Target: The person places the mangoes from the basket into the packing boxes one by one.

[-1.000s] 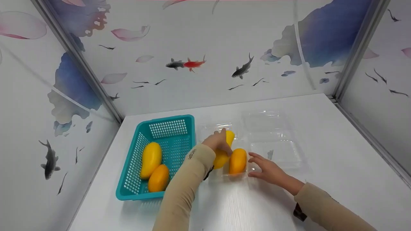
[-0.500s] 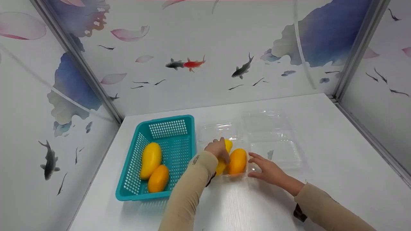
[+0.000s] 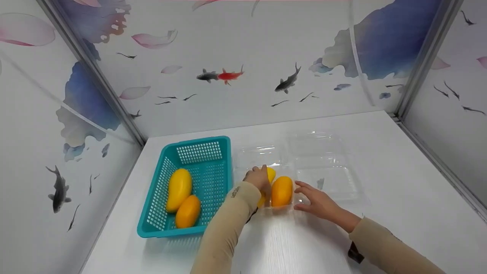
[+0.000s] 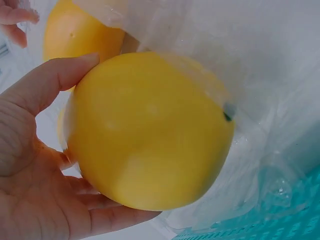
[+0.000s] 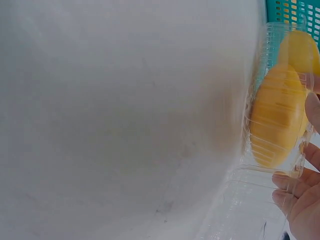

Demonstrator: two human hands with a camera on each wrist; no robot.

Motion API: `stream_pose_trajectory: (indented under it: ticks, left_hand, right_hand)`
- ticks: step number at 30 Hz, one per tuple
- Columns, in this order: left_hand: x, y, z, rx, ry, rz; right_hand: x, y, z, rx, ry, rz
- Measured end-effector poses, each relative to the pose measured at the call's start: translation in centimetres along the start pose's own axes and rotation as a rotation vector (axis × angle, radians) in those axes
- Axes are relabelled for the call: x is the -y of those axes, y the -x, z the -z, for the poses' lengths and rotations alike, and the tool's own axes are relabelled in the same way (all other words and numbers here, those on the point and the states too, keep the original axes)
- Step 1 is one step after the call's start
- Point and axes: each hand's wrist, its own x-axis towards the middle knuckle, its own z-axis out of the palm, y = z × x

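Yellow mango [image 4: 150,135] has shifted nearer the front inside clear box [image 3: 266,148], left hand [image 3: 257,179] gripping it; right hand [image 3: 319,201], fingers apart, at box's right. Placing step, probably; next calls for loosening grip.

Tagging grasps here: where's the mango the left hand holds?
Head view: the held mango is in the left half of the clear container, partly hidden by the left hand, between the teal basket and another mango.

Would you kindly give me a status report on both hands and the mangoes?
Left hand gripping yellow mango, beside orange mango in clear container. Right hand at container's right edge. Two more mangoes in teal basket. Nothing visibly blocking.
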Motion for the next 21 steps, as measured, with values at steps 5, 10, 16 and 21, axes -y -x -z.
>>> stream_pose_trajectory:
  ticks: [5, 10, 16, 21]
  left_hand:
    - [0.0, 0.1, -0.5, -0.012, -0.018, 0.015]
    - [0.0, 0.5, -0.8, -0.012, 0.001, 0.036]
    - [0.1, 1.0, -1.0, -0.011, -0.054, 0.046]
    - [0.1, 1.0, -1.1, -0.028, -0.118, 0.017]
  right_hand:
    - [0.2, -0.1, 0.0, 0.010, -0.010, -0.028]
    - [0.3, -0.1, 0.0, 0.015, -0.011, -0.044]
    - [0.4, -0.1, 0.0, 0.022, -0.028, -0.061]
    - [0.3, -0.1, 0.0, 0.013, -0.019, -0.047]
